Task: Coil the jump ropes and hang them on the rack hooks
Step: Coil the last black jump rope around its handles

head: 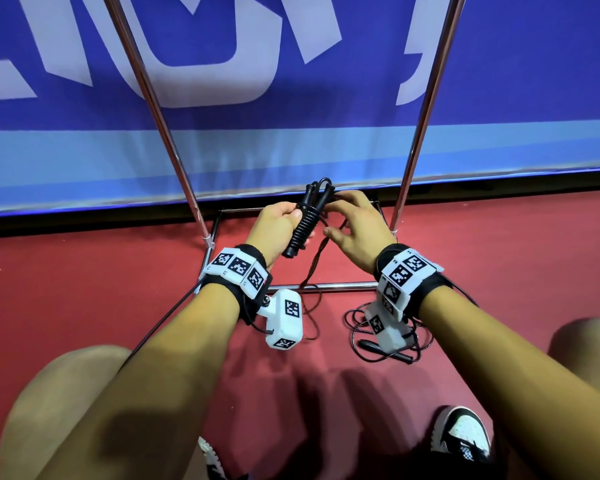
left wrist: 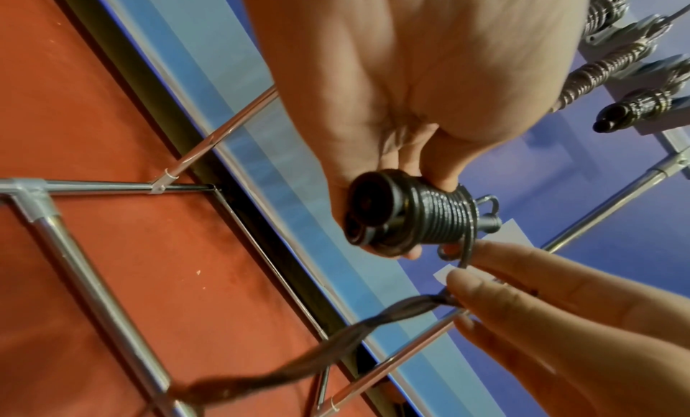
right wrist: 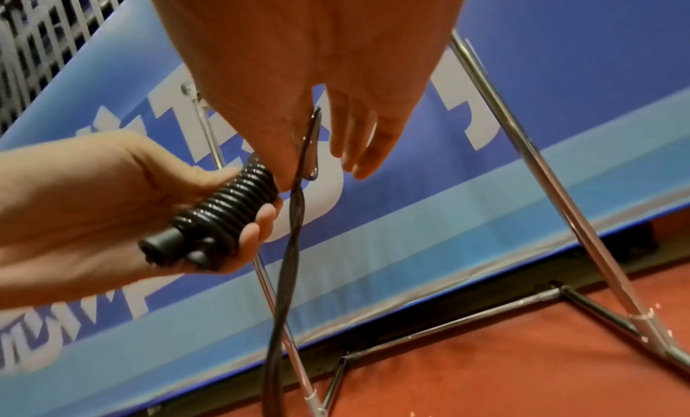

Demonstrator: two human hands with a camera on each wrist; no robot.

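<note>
your left hand (head: 278, 226) grips the wound handles (head: 302, 226), long axis tilted away; right hand (head: 355, 230) fingers (left wrist: 496, 271) pinch the cord (right wrist: 298, 205) just beside.

- big blue banner (head: 291, 98) with pale lettering runs along the back, with a lighter blue stripe (head: 84, 161) along its bottom
- red carpet floor (head: 66, 271) all over the place
- black and white sneakers (head: 463, 436) poking in at the bottom of the head view
- some kind of dark metal grille (right wrist: 45, 33), top left corner of the right wrist view
</note>
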